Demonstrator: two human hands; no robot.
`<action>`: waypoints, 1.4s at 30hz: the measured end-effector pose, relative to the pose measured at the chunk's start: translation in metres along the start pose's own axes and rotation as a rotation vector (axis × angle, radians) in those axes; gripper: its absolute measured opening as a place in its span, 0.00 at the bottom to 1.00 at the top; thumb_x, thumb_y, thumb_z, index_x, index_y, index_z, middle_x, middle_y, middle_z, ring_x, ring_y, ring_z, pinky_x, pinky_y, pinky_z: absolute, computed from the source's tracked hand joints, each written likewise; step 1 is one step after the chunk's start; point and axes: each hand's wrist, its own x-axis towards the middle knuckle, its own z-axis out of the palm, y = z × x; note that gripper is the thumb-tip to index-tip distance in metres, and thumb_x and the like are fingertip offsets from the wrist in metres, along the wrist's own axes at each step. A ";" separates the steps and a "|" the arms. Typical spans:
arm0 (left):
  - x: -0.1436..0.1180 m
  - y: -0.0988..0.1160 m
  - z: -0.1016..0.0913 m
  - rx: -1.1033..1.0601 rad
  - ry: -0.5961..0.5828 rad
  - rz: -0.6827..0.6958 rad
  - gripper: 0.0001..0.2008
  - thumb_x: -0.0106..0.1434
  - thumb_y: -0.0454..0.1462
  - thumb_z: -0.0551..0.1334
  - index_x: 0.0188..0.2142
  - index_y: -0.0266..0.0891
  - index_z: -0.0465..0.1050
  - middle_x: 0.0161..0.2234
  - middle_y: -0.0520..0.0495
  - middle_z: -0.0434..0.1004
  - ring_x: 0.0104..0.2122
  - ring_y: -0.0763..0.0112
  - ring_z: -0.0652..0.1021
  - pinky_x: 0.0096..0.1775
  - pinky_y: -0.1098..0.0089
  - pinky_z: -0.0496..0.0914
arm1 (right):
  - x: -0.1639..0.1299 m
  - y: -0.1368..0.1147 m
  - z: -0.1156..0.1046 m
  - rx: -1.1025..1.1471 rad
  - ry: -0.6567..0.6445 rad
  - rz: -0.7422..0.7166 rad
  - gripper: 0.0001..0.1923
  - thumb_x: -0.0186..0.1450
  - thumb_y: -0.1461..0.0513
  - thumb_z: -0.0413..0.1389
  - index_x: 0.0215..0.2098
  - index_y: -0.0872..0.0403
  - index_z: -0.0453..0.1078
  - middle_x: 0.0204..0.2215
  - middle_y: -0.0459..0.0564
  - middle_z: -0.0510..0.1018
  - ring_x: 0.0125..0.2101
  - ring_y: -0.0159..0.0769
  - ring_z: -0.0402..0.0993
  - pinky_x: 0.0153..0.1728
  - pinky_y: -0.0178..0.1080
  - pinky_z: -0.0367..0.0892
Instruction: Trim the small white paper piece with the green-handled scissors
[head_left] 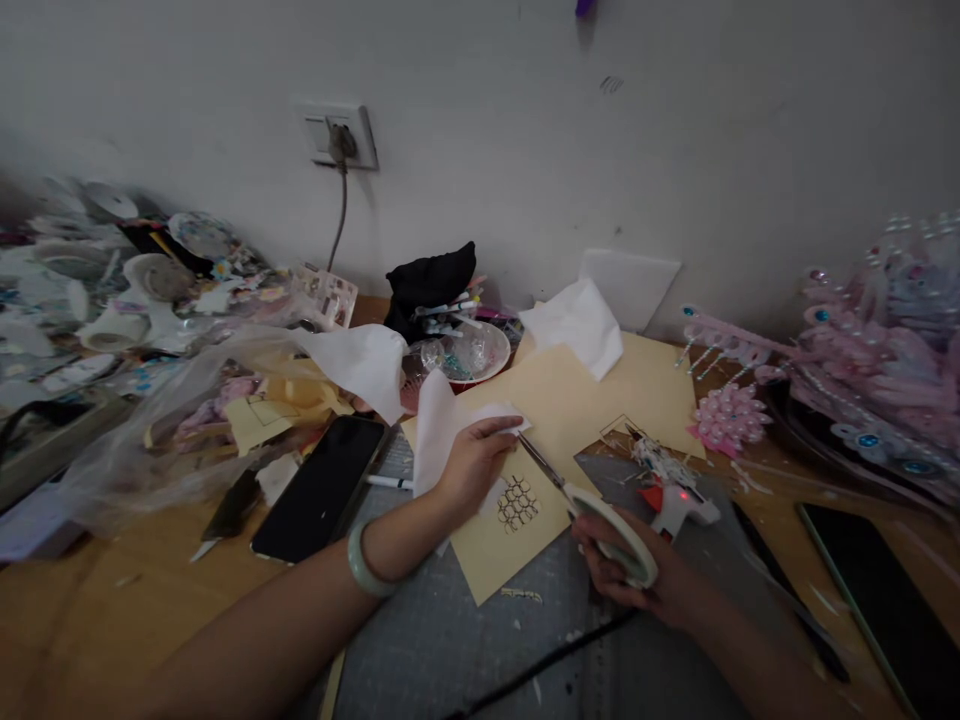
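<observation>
My left hand (474, 465), with a pale bangle (367, 560) at the wrist, pinches a piece of white sheet (435, 425) that looks like thin felt or paper. In my right hand (622, 560) is a pair of scissors (630, 535) with off-white handles. The blade tips reach the edge of the white piece by my left fingertips. Under my hands lies cream card (480, 555) with a patch of drawn circles (518, 503). Beneath the card is a grey cutting mat (420, 640).
To the right lie a glue gun (679, 508), a pink beaded flower (731, 418), pink headbands (855, 350) and a phone (877, 600). Another phone (319, 490) and a craft knife (229, 510) lie left. A bowl (480, 355) of beads stands behind. A cable (555, 655) crosses the mat.
</observation>
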 end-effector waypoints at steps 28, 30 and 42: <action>0.000 0.001 0.001 0.037 0.008 -0.005 0.13 0.43 0.30 0.62 0.32 0.34 0.75 0.22 0.49 0.74 0.24 0.74 0.71 0.29 0.73 0.62 | 0.000 0.001 -0.001 -0.028 -0.043 -0.023 0.20 0.48 0.51 0.61 0.21 0.55 0.56 0.09 0.35 0.58 0.07 0.17 0.44 0.05 0.23 0.41; 0.000 0.001 0.001 0.046 0.009 -0.003 0.13 0.43 0.30 0.62 0.32 0.34 0.75 0.23 0.49 0.74 0.24 0.74 0.71 0.29 0.73 0.62 | -0.001 0.000 0.000 -0.037 -0.053 -0.024 0.20 0.49 0.51 0.60 0.21 0.55 0.56 0.09 0.35 0.58 0.07 0.16 0.43 0.05 0.23 0.41; 0.002 0.000 0.000 0.012 0.038 0.042 0.11 0.42 0.31 0.63 0.30 0.34 0.75 0.24 0.48 0.74 0.24 0.75 0.70 0.30 0.73 0.63 | 0.000 0.005 -0.005 0.062 -0.003 -0.021 0.21 0.50 0.47 0.58 0.23 0.56 0.60 0.10 0.36 0.58 0.08 0.17 0.45 0.06 0.23 0.39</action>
